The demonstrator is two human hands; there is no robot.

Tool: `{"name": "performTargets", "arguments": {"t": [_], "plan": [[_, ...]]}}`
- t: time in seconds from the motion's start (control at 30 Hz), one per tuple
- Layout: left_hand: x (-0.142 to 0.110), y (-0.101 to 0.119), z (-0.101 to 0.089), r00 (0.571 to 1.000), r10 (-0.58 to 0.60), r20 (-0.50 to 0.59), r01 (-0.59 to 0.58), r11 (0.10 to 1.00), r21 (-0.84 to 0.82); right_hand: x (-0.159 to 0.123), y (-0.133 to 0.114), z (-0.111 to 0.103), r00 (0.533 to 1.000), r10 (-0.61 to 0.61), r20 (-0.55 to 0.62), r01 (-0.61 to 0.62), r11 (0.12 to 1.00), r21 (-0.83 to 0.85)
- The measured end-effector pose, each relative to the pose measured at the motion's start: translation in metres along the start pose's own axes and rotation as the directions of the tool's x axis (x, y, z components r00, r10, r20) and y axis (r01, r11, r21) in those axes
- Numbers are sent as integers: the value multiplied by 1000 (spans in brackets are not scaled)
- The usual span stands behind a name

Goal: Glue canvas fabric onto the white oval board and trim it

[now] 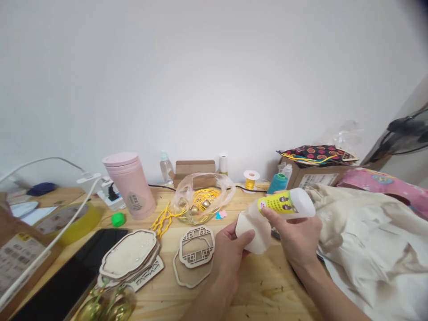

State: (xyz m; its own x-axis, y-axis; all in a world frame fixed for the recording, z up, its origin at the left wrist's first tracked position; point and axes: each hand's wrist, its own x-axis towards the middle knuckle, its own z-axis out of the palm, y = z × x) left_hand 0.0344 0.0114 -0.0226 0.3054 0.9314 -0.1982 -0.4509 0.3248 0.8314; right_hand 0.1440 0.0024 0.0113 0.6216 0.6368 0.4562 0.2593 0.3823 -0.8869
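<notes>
My left hand (230,245) grips a flat, cream-coloured piece (256,234) with a curved outline, thumb on top. In my right hand (297,234) is a white glue bottle (276,203) with a yellow label, tilted with its base up to the right. Its narrow end points down at the cream piece; whether they touch, I cannot tell. Left of my hands, a wooden lattice frame (197,246) overlaps a thin wooden outline frame (187,281). Farther left lies a stack of scalloped plaques (129,254), with golden bells (110,305) in front.
Behind the frames sits a clear plastic bag (220,183) with yellow cords and bells. A pink tumbler (130,187), a green cap (118,219) and a black phone (67,276) are on the left. Cream fabric (361,236) is heaped at right, near a cardboard box (310,174).
</notes>
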Motion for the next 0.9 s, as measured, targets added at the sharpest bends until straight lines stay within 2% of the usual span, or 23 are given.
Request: {"name": "performTargets", "arguments": {"t": [0.1, 0.2, 0.27, 0.37, 0.47, 0.63, 0.8, 0.9], "plan": [[0, 1, 0, 1000, -10, -10, 10, 1000, 3, 0, 0, 0, 998, -41, 38, 43, 997, -66], [1, 0, 1, 1000, -13, -24, 14, 1000, 6, 0, -2, 0, 999, -32, 18, 32, 999, -18], [1, 0, 1, 999, -19, -29, 19, 1000, 8, -1, -2, -1, 999, -27, 46, 28, 999, -17], [2, 0, 1, 999, -40, -37, 40, 999, 8, -1, 0, -2, 993, -82, 88, 91, 991, -94], [2, 2, 2, 998, -42, -47, 43, 999, 13, -1, 3, -4, 991, -118, 67, 126, 984, -128], [0, 5, 5, 997, -51, -61, 52, 998, 21, -1, 3, -4, 984, -108, 141, 118, 991, -66], [-4, 9, 8, 997, -18, -77, 20, 999, 26, -1, 1, -4, 988, -102, 117, 111, 991, -79], [-4, 10, 8, 997, -24, -72, 27, 999, 37, -1, -1, -4, 980, -100, 171, 119, 987, -104]]}}
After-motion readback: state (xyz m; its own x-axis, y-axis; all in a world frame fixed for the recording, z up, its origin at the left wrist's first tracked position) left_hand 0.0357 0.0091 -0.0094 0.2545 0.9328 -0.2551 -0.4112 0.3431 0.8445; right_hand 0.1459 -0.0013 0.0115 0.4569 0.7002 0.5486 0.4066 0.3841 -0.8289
